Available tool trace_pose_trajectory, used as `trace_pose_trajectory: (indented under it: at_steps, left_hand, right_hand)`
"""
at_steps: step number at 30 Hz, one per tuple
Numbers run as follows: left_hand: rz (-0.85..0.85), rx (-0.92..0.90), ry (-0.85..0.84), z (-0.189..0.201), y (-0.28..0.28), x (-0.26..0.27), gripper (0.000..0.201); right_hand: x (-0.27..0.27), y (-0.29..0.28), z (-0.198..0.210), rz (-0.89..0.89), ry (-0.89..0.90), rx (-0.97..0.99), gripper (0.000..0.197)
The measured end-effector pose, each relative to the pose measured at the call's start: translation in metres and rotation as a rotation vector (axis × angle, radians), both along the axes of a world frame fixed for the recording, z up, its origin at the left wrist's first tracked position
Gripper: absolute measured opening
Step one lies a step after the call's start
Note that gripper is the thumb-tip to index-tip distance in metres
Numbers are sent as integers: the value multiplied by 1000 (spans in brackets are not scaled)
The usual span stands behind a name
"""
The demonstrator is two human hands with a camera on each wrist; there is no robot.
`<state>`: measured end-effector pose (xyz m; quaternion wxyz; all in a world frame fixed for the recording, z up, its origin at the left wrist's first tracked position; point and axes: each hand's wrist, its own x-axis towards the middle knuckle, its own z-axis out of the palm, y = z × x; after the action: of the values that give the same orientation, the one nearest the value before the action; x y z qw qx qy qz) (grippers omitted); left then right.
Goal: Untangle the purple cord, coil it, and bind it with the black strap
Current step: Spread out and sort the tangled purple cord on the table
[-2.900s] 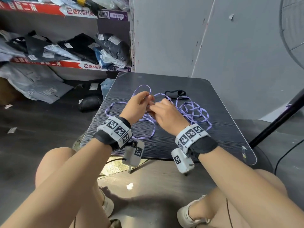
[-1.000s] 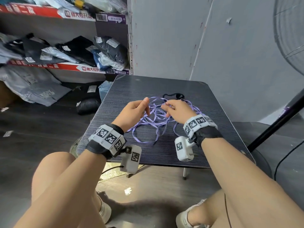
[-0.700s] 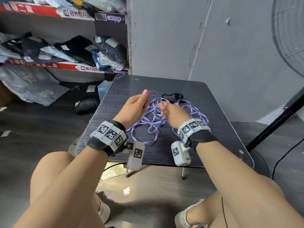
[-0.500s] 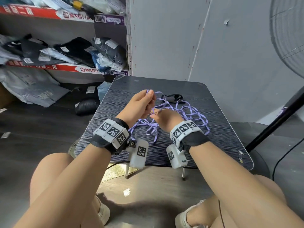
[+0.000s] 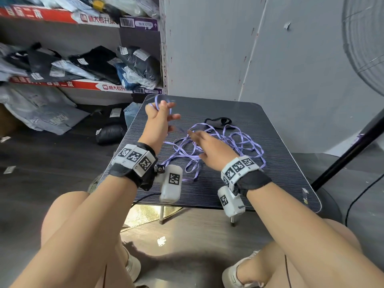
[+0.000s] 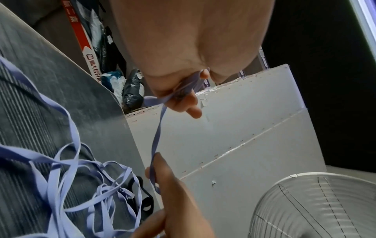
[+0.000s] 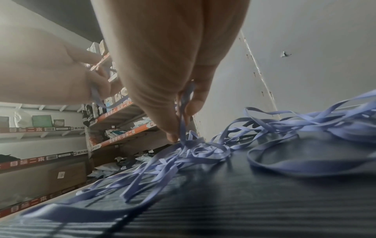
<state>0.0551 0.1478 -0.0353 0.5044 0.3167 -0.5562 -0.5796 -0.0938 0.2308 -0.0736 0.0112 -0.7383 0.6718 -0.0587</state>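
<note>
The purple cord (image 5: pixel 229 142) lies in a loose tangle on the dark table (image 5: pixel 270 183). My left hand (image 5: pixel 161 115) is raised over the table's far left corner and grips a loop of the cord (image 6: pixel 190 87). My right hand (image 5: pixel 194 136) is lower, just above the tangle, and pinches a strand (image 7: pixel 184 104) between thumb and finger. A short stretch of cord (image 6: pixel 156 136) runs taut between the two hands. The black strap (image 5: pixel 220 122) lies on the table beyond the tangle, untouched.
Shelves with bagged parcels (image 5: pixel 93 65) stand at the left, with more bags on the floor (image 5: pixel 41 115). A grey wall (image 5: pixel 270 59) is behind the table. A fan cage (image 5: pixel 367 44) and a black pole (image 5: pixel 349 154) are at the right.
My left hand has risen and swung toward the far left corner with a loop of cord. My right hand has dropped toward the tangle, and the hands are now farther apart.
</note>
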Motion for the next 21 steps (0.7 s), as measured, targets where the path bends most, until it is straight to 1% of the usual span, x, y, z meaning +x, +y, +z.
trace_pose_trajectory:
  at_steps: [3,7,10,12,14,15,16,18,20,21]
  left_hand:
    - [16,67,40,-5,-7,2,9]
    - [-24,43,17,-12,-4,-3,5]
    - [-60,-37,-97,-17,2,-9,9]
    - [-82,-119,-189,-19,6,-12,13]
    - [-107,-173,-255,-22,8,-14,22]
    - [-116,-190,-288,-23,9,-15,25]
    - [-118,-218,-329,-24,9,-15,25]
    - [-121,-272,-415,-27,8,-15,18]
    - [-127,-297,-448,-30,7,-14,15]
    - [-142,-303,-455,-30,7,-14,17]
  right_hand:
    - [1,1,0,44,31,-28,63]
    - [7,-2,0,101,83,-147,45]
    - [11,-3,2,160,88,-223,40]
    - [13,-2,3,230,71,-320,31]
    - [13,-1,2,284,37,-432,24]
    - [14,-1,2,300,9,-476,25]
    - [14,-1,1,313,-17,-504,26]
    - [14,0,2,312,-47,-542,25]
    - [13,0,3,300,-68,-566,22]
    - [13,1,3,301,-86,-572,18]
